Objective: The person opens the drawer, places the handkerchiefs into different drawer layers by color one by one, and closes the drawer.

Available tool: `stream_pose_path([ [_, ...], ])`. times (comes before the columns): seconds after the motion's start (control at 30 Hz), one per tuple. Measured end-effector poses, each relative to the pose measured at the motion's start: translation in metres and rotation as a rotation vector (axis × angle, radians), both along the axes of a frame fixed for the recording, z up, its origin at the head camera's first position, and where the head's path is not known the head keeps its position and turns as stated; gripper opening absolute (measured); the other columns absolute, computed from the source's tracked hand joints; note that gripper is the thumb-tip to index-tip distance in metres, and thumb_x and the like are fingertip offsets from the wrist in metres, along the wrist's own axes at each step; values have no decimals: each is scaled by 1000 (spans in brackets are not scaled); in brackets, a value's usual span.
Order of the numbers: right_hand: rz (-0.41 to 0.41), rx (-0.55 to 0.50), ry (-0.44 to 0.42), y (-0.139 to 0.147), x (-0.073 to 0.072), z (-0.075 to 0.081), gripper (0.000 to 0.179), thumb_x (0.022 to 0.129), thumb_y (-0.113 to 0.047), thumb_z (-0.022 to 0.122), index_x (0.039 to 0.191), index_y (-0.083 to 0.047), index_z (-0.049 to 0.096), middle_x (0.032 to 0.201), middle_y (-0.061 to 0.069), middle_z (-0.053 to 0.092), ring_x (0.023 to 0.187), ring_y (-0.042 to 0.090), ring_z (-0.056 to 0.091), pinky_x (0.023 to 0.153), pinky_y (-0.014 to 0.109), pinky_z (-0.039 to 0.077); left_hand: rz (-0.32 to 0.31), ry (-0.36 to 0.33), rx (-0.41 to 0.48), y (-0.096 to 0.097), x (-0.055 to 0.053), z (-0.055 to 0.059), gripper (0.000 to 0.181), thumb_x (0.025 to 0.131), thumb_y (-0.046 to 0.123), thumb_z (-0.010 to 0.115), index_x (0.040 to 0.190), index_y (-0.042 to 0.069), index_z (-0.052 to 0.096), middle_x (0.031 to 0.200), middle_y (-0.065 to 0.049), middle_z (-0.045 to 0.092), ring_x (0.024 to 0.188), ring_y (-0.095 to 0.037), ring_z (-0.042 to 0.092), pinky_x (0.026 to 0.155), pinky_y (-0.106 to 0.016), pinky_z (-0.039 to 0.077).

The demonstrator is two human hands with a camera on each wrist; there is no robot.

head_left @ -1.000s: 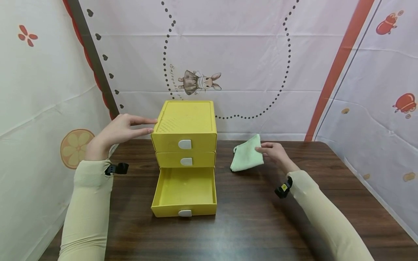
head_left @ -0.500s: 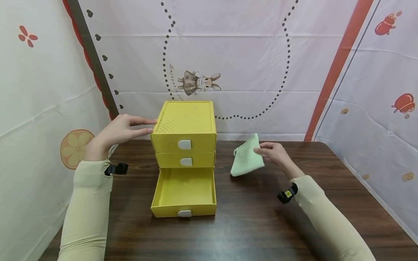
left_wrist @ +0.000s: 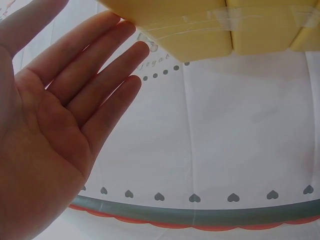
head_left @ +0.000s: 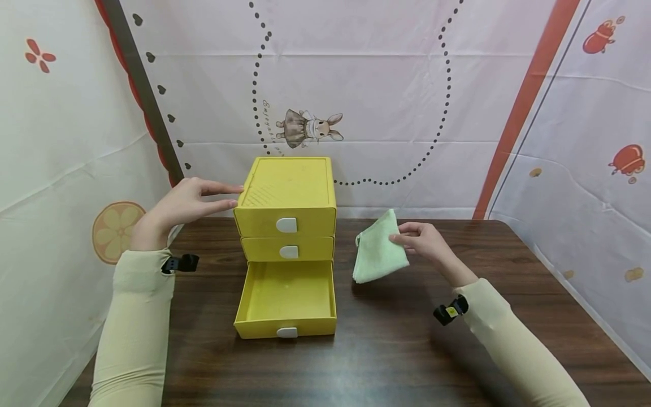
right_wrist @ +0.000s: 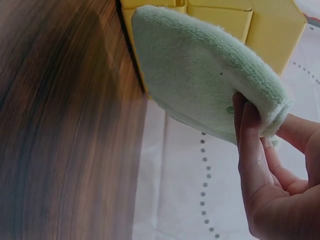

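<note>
A yellow drawer unit (head_left: 290,183) stands on the table, its bottom drawer (head_left: 287,291) pulled out and the two upper ones closed. My left hand (head_left: 178,209) is at the unit's upper left edge, fingertips touching it. The left wrist view has that hand (left_wrist: 65,110) with its fingers straight beside the yellow side wall (left_wrist: 190,30). To the right of the unit, my right hand (head_left: 424,243) pinches a folded pale green towel (head_left: 378,249) by its right side, tilted above the table. Close up in the right wrist view, fingers and thumb grip the towel's (right_wrist: 195,70) folded edge.
The dark wood table (head_left: 386,350) runs beneath everything. Printed white cloth (head_left: 386,102) hangs behind it and on both sides. White tabs (head_left: 287,225) mark the drawer fronts, the lowest one jutting toward the viewer.
The right hand has shifted the green towel slightly left and nearer the viewer, and the towel hangs a little more upright. The left hand and drawer unit stay put.
</note>
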State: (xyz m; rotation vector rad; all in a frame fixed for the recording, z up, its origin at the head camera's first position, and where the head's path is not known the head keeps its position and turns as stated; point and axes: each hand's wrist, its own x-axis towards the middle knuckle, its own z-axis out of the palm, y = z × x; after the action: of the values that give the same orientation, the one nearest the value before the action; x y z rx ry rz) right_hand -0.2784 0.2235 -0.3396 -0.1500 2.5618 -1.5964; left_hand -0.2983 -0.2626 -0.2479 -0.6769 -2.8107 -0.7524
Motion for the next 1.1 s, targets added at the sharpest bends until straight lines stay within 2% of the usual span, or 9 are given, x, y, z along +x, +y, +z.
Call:
stream_pose_path([
  [0.27, 29, 22, -1, -4, 12, 8, 47, 88, -35, 68, 117, 1, 59, 96, 0, 70, 86, 7, 64, 87, 39, 53, 0, -12, 4, 1, 1, 1, 43, 86, 49, 64, 124, 28, 65, 116, -5, 68, 94, -20, 57, 90, -49, 47],
  [0.53, 104, -80, -15, -6, 24, 11, 38, 90, -26, 66, 112, 3, 56, 90, -3, 71, 83, 8, 66, 80, 32, 55, 5, -13, 0, 0, 0, 1, 45, 85, 51, 64, 124, 28, 65, 116, -5, 68, 97, -19, 58, 89, -49, 47],
  [0.7, 154, -149, -44, -7, 31, 14, 33, 92, -22, 63, 111, 2, 53, 88, -4, 70, 81, 9, 67, 76, 32, 56, 9, -4, -8, -1, -1, 0, 45, 85, 52, 64, 124, 28, 65, 119, -5, 67, 98, -19, 59, 89, -49, 48],
  [0.97, 229, -173, -95, -10, 41, 21, 32, 95, -22, 59, 114, 2, 48, 86, -2, 69, 80, 11, 68, 74, 32, 56, 11, -22, -7, -1, -1, 0, 47, 85, 54, 64, 124, 27, 65, 123, -5, 65, 109, -22, 60, 91, -52, 47],
  [1.1, 248, -194, -108, -13, 44, 23, 29, 96, -21, 58, 112, 0, 47, 86, -3, 67, 80, 9, 67, 73, 31, 56, 15, -22, -10, -1, -2, 0, 48, 84, 55, 64, 124, 28, 65, 123, -5, 65, 109, -22, 60, 91, -52, 47],
])
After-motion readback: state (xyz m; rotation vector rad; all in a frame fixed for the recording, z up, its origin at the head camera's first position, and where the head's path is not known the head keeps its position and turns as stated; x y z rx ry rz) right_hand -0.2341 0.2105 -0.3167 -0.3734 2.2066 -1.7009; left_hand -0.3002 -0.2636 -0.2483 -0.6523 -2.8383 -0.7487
